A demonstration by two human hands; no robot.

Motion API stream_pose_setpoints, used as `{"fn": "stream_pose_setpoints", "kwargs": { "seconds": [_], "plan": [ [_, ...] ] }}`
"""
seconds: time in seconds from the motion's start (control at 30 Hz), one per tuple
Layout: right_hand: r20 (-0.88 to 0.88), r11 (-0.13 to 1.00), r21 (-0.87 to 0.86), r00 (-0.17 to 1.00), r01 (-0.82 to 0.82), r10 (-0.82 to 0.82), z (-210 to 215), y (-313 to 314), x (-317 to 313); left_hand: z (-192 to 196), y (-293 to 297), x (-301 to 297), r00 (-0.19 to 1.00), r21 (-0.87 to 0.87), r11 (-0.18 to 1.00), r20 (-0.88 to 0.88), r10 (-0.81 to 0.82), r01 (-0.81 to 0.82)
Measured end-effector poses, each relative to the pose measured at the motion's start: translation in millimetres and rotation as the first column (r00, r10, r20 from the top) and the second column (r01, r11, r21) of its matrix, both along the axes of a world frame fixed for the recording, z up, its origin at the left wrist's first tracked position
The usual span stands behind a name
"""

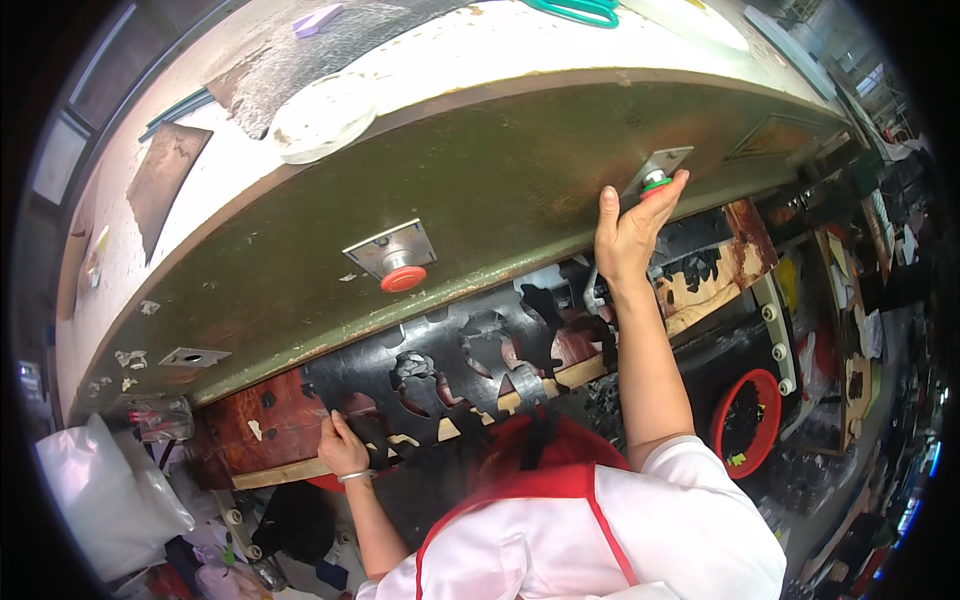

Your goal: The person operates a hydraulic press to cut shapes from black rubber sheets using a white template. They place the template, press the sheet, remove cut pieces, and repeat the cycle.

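Note:
My right hand (628, 232) reaches up to the front face of a big green machine head (500, 170), its fingertips on a green push button (656, 184) set on a small metal plate. My left hand (340, 446), with a bangle on the wrist, grips the near left edge of a black sheet (440, 360) full of cut-out holes. The sheet lies on a reddish-brown cutting block (250, 430) under the machine head. A red push button (403, 279) on a second metal plate sits between my hands, untouched.
A red basket (750, 420) with black pieces stands at the lower right. A white plastic bag (110, 480) is at the lower left. On the machine's pale top lie teal scissors (580, 10), a purple object (315, 20) and a white round lump (320, 120). Cluttered shelves fill the right.

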State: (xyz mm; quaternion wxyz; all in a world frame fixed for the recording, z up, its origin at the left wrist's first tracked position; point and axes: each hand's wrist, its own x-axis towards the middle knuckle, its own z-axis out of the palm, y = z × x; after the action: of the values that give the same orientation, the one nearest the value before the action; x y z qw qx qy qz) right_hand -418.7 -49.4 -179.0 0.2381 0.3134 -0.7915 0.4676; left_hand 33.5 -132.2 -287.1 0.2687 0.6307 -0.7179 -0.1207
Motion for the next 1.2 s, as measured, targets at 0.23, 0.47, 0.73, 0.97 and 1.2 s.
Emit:
{"fn": "stream_pose_setpoints", "kwargs": {
  "seconds": [0.23,0.47,0.73,0.97,1.2],
  "plan": [
    [0.134,0.982,0.157,0.983,0.100,-0.122,-52,90,-18,-28,-7,27,0.991,-0.005,0.999,-0.124,-0.049,0.049],
    [0.393,0.966,0.118,0.883,0.229,-0.257,-121,132,-6,-37,-10,31,0.995,-0.185,0.979,-0.019,-0.094,0.089],
    [0.492,0.978,0.052,0.847,0.202,-0.201,-98,224,55,-17,70,55,0.945,-0.036,0.990,-0.294,-0.142,0.138],
    [0.272,0.976,0.035,0.937,0.217,-0.218,-59,213,76,12,87,84,0.973,0.114,0.989,-0.220,-0.067,0.094],
    [0.459,0.799,0.487,0.882,-0.352,0.108,-48,149,194,42,105,29,0.868,-0.109,0.887,-0.183,-0.462,0.449]
  ]
}}
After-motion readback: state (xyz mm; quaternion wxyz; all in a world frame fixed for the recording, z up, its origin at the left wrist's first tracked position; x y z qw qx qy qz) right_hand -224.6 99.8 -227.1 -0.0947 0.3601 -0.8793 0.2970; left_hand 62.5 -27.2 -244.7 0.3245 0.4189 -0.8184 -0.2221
